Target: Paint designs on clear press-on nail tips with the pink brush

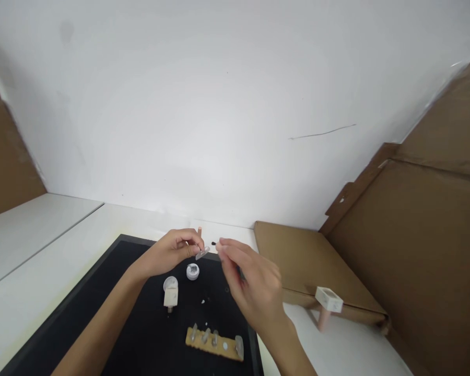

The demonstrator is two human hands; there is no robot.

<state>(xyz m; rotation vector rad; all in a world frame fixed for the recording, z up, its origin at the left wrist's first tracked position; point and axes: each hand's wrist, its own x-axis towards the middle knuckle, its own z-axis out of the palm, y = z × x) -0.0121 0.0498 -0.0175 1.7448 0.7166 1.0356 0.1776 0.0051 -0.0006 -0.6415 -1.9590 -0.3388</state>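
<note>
A clear piece (202,253) is pinched in the left hand (180,248). Near it, a dark-tipped tool (214,243) is pinched in the right hand (254,279).

Over the far edge of the black rectangular tray (141,324), the fingers of the left hand (179,246) cover one end of the small clear flat piece (202,254) and the lower part of a peach-coloured stick (199,231), while the right hand (254,274) hides most of a slim dark-tipped tool (213,243). The grey contents of the round white jar (192,275) near that edge and the white specks (202,301) toward the right edge are too small to identify. The tray's near edge and both forearms (105,313) are cut off by the picture's bottom.
</note>
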